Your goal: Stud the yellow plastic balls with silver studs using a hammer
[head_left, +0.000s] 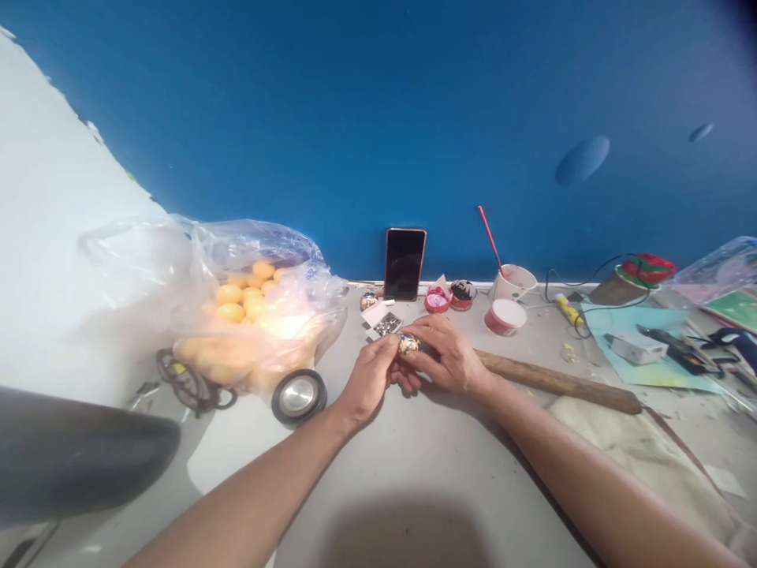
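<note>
Both my hands meet over the grey tabletop (pixel 414 465) near its middle. My left hand (pixel 371 377) is closed around a small shiny ball covered in sequins (pixel 408 343). My right hand (pixel 445 355) has its fingers curled over the same ball from the right, pinching at its top. Just behind the ball lies a small open white box of shiny bits (pixel 385 323).
A clear plastic bag of yellow balls (pixel 254 308) sits left on a wire stand, a round metal lid (pixel 299 395) before it. A phone (pixel 405 263) leans on the blue wall. Small pots (pixel 438 300), cups (pixel 512 282), a wooden stick (pixel 556 382), cloth and tools lie right.
</note>
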A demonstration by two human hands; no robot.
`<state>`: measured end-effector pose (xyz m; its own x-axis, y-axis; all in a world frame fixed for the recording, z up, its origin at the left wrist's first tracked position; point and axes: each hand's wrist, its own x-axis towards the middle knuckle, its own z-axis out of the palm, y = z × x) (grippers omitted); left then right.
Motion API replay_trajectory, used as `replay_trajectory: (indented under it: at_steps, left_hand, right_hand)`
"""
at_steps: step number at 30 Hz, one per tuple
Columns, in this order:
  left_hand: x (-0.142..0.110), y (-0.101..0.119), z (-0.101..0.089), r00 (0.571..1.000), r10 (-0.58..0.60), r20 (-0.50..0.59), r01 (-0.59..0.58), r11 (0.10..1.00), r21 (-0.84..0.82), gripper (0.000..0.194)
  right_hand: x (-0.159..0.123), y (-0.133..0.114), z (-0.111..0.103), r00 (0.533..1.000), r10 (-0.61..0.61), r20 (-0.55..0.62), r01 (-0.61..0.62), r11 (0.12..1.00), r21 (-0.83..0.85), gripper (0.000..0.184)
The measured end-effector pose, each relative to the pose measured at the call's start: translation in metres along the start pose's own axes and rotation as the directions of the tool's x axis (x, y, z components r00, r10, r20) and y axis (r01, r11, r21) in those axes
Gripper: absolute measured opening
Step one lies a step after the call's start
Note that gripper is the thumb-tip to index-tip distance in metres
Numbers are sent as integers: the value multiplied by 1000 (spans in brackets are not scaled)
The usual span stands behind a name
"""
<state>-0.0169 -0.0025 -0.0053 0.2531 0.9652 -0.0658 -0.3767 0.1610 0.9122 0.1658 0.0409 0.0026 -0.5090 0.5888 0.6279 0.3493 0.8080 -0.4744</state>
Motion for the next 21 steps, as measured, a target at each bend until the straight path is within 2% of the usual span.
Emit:
replay_trajectory:
  at_steps: [6,13,18,21]
  left_hand:
    - [0,4,2,1000,-14,-1,14,1000,-23,55]
    - [-2,3,5,999,6,-38,-7,999,-37,50]
    - [0,4,1,998,-25,-61,16,989,-147,46]
    - [1,4,-1,999,-34,-21,29,979,-203,47]
  right_hand:
    - [-1,1,5,1000,3,5,-3,999,-37,43]
    - [3,-4,5,999,-32,2,32,999,0,28]
    - [3,-6,5,999,37,-7,-37,999,-36,38]
    - [2,-4,6,998,55,-34,-55,998,-18,32]
